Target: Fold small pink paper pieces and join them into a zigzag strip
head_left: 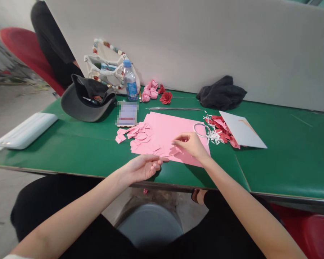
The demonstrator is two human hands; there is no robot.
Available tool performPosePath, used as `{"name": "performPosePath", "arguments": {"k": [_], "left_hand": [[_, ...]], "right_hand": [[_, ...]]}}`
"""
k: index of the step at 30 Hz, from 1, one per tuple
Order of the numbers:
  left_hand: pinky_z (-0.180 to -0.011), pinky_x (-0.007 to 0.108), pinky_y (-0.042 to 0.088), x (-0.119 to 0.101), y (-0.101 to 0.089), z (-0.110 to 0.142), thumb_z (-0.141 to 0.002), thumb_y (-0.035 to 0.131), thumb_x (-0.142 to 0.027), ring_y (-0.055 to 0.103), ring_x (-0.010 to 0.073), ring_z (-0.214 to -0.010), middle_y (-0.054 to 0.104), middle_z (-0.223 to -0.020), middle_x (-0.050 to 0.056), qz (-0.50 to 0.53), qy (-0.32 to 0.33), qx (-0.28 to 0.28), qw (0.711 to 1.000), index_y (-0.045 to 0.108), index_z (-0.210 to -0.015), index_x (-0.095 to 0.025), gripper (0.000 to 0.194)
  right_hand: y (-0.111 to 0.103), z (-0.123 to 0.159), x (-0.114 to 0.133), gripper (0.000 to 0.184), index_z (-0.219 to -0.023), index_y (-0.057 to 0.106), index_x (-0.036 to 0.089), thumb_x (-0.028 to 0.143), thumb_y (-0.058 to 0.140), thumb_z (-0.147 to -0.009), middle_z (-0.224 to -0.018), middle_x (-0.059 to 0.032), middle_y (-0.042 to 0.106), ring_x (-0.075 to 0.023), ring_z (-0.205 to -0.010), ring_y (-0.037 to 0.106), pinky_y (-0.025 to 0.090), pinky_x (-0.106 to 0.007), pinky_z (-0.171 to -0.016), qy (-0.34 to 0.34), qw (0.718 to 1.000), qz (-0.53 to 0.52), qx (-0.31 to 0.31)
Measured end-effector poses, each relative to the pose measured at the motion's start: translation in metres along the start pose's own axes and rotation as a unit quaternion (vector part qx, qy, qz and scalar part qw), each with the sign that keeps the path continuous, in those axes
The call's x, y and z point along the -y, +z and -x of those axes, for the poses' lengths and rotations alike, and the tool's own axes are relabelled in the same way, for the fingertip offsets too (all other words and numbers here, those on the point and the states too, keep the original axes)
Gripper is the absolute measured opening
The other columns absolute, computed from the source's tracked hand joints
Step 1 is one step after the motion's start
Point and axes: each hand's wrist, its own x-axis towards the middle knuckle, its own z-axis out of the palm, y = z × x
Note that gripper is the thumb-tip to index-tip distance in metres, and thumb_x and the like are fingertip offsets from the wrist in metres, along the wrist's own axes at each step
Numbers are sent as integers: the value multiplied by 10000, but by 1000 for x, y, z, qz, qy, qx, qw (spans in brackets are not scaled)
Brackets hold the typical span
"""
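Pink paper sheets (167, 126) lie on the green table before me, with a heap of small cut pink paper pieces (140, 133) on their left side. My left hand (144, 168) is palm up at the table's front edge, index finger stretched out and other fingers loosely curled, with nothing visible in it. Over the sheets, my right hand (190, 144) has thumb and fingertips pinched together; whatever they hold is too small to make out. A thin curved edge shows below those fingertips. Just beyond the right hand lies a white ring (202, 130) resembling a tape roll.
Shredded white strips (215, 136) and red paper pieces (224, 131) lie right, partly under a white card (243, 129). Behind are paper flowers (166, 98), thin wires (175, 108), a bottle (131, 84) and black cloth (223, 93). A phone (127, 114) and cap (89, 100) are left.
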Motion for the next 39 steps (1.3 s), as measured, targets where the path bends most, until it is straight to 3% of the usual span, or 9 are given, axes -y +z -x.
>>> {"name": "performPosePath", "arguments": {"k": [8,12,15,32,36,39], "left_hand": [[-421,126,472,2,-1,-1,-920,333,-84,532,89,-513,550,-667,48,21,3,1,1000,390,-1285,-1,379],[-415,129,471,2,0,-2,-930,317,-98,526,91,-513,555,-669,55,19,7,-4,1000,409,-1253,1,350],[-414,132,473,3,1,-2,-936,315,-105,525,90,-511,560,-669,58,16,11,-13,1000,427,-1226,-2,328],[-410,123,464,3,4,0,-938,343,-109,534,76,-494,582,-652,45,-7,19,-15,1000,480,-1221,-2,332],[-551,133,541,8,6,-2,-919,419,-85,636,80,-624,688,-880,123,-90,67,-33,993,580,-1143,-15,284],[-734,184,568,18,8,-6,-872,558,-121,681,116,-776,691,-1058,143,-206,152,-67,964,640,-1089,-51,243]], "right_hand": [[-18,4,6,179,-866,690,149,293,605,-801,-646,-6,630,-105,-570,522,382,-228,-566,-21,973,139,185],[-15,10,11,136,-875,679,167,252,614,-792,-697,-5,637,-107,-613,544,379,-213,-577,-45,960,160,224],[-7,13,12,113,-868,675,176,207,579,-815,-577,27,586,-95,-545,511,344,-206,-554,-66,948,187,247],[0,14,5,86,-814,653,177,192,571,-836,-715,-15,652,-113,-631,550,342,-230,-615,-176,918,297,195],[-2,20,2,138,-771,621,171,238,549,-867,-681,-22,631,-127,-630,534,354,-253,-646,-239,911,310,131],[-1,28,-4,178,-771,598,166,220,489,-901,-688,-38,629,-141,-655,534,347,-276,-678,-293,890,337,95]]}}
